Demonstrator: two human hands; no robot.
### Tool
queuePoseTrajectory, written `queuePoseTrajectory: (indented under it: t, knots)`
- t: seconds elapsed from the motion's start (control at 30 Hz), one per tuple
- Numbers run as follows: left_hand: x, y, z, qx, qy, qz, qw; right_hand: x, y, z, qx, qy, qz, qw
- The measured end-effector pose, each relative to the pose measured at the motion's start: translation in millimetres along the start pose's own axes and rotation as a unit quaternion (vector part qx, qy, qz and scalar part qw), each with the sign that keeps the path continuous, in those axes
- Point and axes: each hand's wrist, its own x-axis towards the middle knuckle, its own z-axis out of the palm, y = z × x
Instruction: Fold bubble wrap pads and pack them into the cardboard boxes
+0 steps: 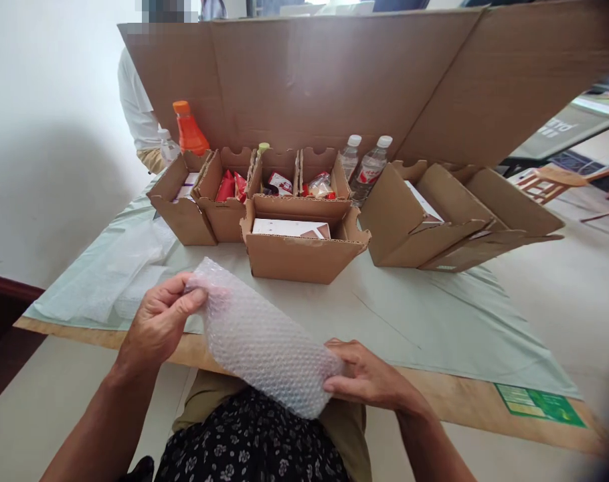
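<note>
A piece of bubble wrap [267, 341], apparently a flat sleeve or folded sheet, is stretched between my hands at the near table edge. My left hand [166, 311] pinches its upper left corner between thumb and fingers. At the lower right end, my right hand [362, 375] grips it, thumb below and fingers above. Something faintly reddish shows through near the left end, too blurred to name. Beyond the wrap stands a cardboard box [304, 258] with a white carton [290, 228] inside. More bubble wrap [118, 281] lies on the table to the left.
Several cardboard bins [184, 217] line the back, some holding red packets [230, 186]. An orange bottle [189, 127] and clear bottles [372, 164] stand behind them. Tilted bins [409, 227] sit at right. A tall cardboard panel [334, 80] closes the rear; a person [136, 100] is behind it.
</note>
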Motion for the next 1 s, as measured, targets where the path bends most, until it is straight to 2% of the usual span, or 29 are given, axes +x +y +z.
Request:
queuePoseTrajectory:
  t: [0.1, 0.23, 0.33, 0.4, 0.47, 0.53, 0.6, 0.7, 0.77, 0.83, 0.9, 1.0]
  knots:
    - [15.8, -25.7, 4.9, 0.069, 0.024, -0.013, 0.997, -23.3, 6.7, -31.4, -0.022, 0.079, 0.076, 0.994]
    - [30.0, -79.0, 14.9, 0.19, 0.014, -0.053, 0.98, -19.1, 40.2, -58.9, -0.119, 0.202, 0.143, 0.962]
    - [27.5, -108.9, 12.9, 0.329, 0.018, -0.049, 0.943, -12.2, 74.3, -54.6, -0.234, 0.311, 0.186, 0.902]
    - [21.0, -114.9, 11.1, 0.405, 0.049, 0.01, 0.913, -11.9, 86.7, -43.1, -0.301, 0.384, 0.18, 0.854]
    - [13.4, -112.5, 17.5, 0.442, 0.06, 0.09, 0.891, -9.1, 85.5, -26.8, -0.33, 0.425, 0.155, 0.828]
    - [6.8, -108.5, 36.6, 0.455, 0.012, 0.164, 0.875, 3.6, 72.8, -5.8, -0.342, 0.417, 0.119, 0.834]
    - [2.6, -108.8, 64.4, 0.46, -0.087, 0.21, 0.858, 27.5, 55.9, 18.1, -0.355, 0.351, 0.073, 0.864]
    - [1.1, -118.9, 100.7, 0.49, -0.228, 0.193, 0.819, 63.4, 42.5, 45.5, -0.37, 0.21, 0.048, 0.904]
    - [2.9, -127.5, 110.1, 0.516, -0.272, 0.169, 0.794, 66.2, 48.7, 49.4, -0.377, 0.17, 0.055, 0.909]
    - [5.0, -133.3, 108.3, 0.532, -0.288, 0.162, 0.78, 44.3, 65.1, 41.5, -0.389, 0.175, 0.07, 0.901]
    - [5.9, -134.7, 102.3, 0.54, -0.293, 0.163, 0.772, 5.8, 84.4, 27.0, -0.409, 0.213, 0.1, 0.881]
    - [3.5, -129.2, 99.1, 0.552, -0.292, 0.16, 0.765, -45.8, 100.1, 9.6, -0.437, 0.315, 0.164, 0.826]
